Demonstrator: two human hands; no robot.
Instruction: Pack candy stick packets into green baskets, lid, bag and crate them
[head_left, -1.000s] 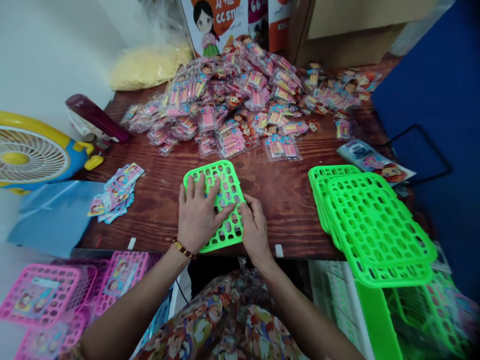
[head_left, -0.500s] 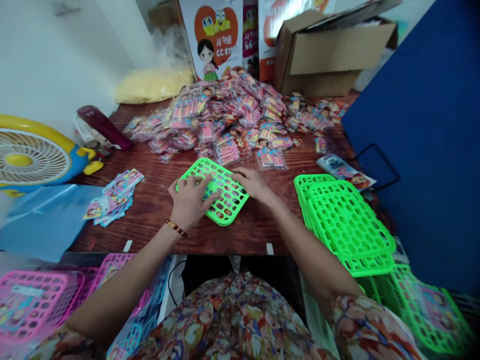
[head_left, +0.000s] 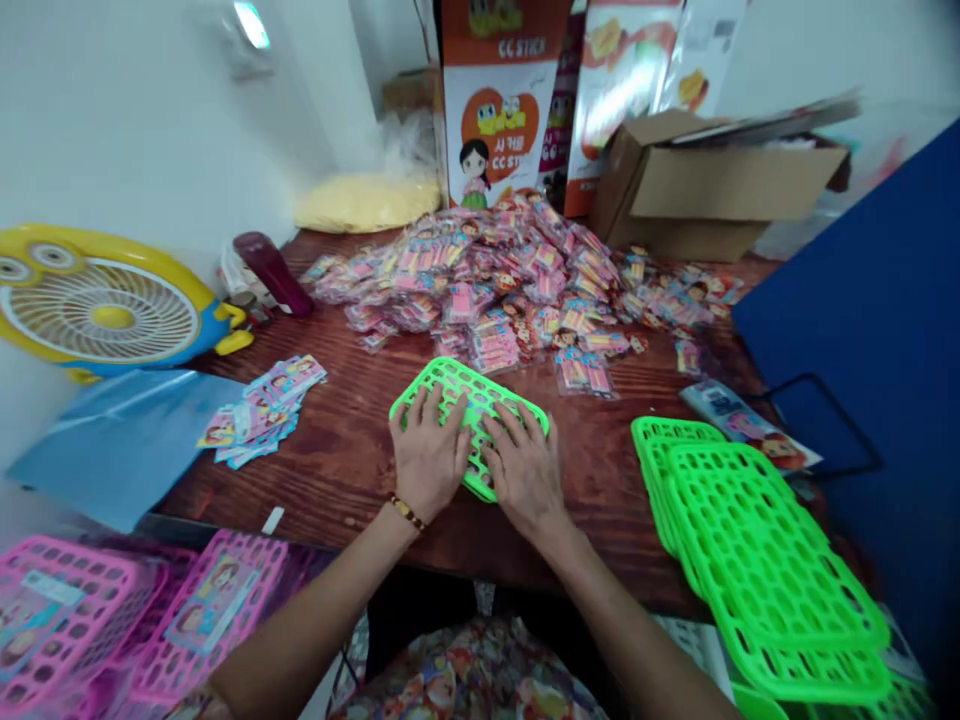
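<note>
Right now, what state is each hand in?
Left hand: open, resting on the green perforated panel.
Right hand: open, resting on the same panel.

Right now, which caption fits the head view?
Left hand and right hand on a green perforated panel, packet heap beyond.

a bright green plastic panel [head_left: 478, 404], full of holes, lies diagonally on the brown table [head_left: 349, 440].
</note>
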